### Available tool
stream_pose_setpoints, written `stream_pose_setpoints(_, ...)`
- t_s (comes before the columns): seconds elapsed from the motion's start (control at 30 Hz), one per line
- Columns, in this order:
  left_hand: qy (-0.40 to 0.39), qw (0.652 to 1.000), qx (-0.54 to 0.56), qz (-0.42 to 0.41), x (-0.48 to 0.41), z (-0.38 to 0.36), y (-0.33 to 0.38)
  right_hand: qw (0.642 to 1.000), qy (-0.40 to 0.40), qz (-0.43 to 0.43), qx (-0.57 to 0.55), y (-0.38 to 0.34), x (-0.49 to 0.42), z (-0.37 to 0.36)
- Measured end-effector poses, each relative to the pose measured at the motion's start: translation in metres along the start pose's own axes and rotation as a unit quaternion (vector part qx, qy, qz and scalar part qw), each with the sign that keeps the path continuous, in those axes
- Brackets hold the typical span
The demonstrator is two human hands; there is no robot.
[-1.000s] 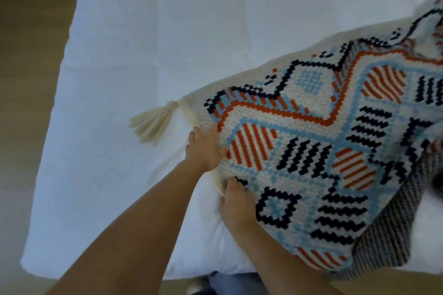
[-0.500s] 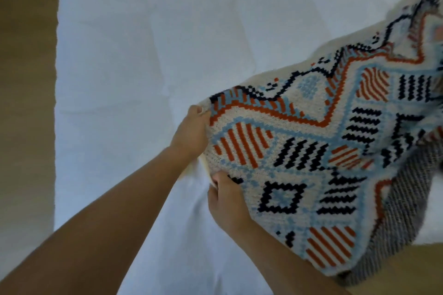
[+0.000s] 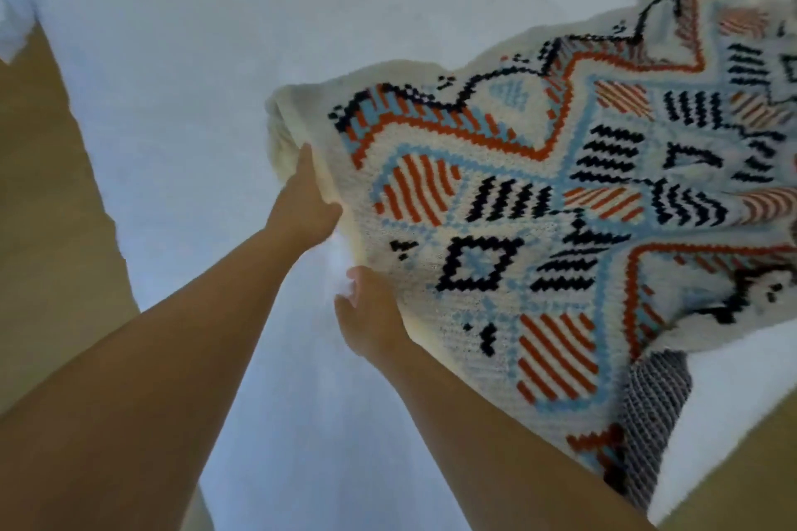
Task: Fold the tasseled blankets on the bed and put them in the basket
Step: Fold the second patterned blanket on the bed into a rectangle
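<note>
Fingers (image 3: pixel 307 157) of left hand (image 3: pixel 302 203) and right hand (image 3: pixel 371 315) tight around blanket (image 3: pixel 539 228) edge (white bed (image 3: pixel 215 56) beneath).

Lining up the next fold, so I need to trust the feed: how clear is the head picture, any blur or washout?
Head view: the blanket is fairly sharp near the left hand and right hand and motion-smeared toward the right edge. The bed is washed out, pale and nearly textureless. The light is soft, with only faint shadows. The wide-angle lens bows the bed's edge.

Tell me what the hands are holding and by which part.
Both hold the patterned blanket by its cream side edge. The left hand grips near the far corner, and the right hand grips further along, closer to the person.
</note>
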State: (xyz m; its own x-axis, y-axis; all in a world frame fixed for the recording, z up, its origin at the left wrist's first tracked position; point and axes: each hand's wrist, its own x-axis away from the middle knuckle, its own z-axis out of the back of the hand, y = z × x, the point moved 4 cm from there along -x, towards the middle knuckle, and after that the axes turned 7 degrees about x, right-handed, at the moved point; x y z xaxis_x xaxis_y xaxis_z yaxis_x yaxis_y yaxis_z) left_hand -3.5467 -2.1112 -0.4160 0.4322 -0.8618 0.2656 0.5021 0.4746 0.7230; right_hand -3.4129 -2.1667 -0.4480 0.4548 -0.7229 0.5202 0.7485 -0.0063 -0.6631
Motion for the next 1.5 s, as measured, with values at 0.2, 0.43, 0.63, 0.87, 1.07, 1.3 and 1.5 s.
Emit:
stream_pose_setpoints(0.2, 0.006, 0.978, 0.129, 0.166, 0.002, -0.034, -0.050, 0.990, 0.141, -0.016, -0.002, 0.069, 0.061, -0.001)
stream_pose_setpoints(0.43, -0.050, 0.986, 0.111, 0.110, 0.033, -0.066, -0.013, 0.933, 0.200, -0.046, 0.296, 0.105, 0.102, 0.013)
stream_pose_setpoints(0.63, -0.021, 0.898, 0.359, 0.252, 0.145, -0.129, -0.007, 0.926, 0.171, -0.078, 0.329, 0.127, 0.100, 0.027)
stream_pose_setpoints(0.87, -0.034, 0.888, 0.354, 0.291, 0.201, -0.155, -0.009, 0.979, 0.071, 0.029, 0.189, 0.108, 0.126, 0.002)
stream_pose_setpoints(1.07, 0.061, 0.917, 0.252, 0.303, 0.224, -0.115, -0.055, 0.979, 0.027, 0.081, 0.183, 0.082, 0.145, -0.049)
stream_pose_setpoints(1.3, 0.030, 0.937, 0.206, 0.280, 0.233, -0.120, -0.053, 0.999, -0.001, -0.011, 0.043, 0.104, 0.147, -0.023)
stream_pose_setpoints(1.5, -0.069, 0.925, 0.217, 0.305, 0.282, -0.161, -0.036, 0.976, 0.150, -0.154, 0.034, 0.204, 0.196, 0.050)
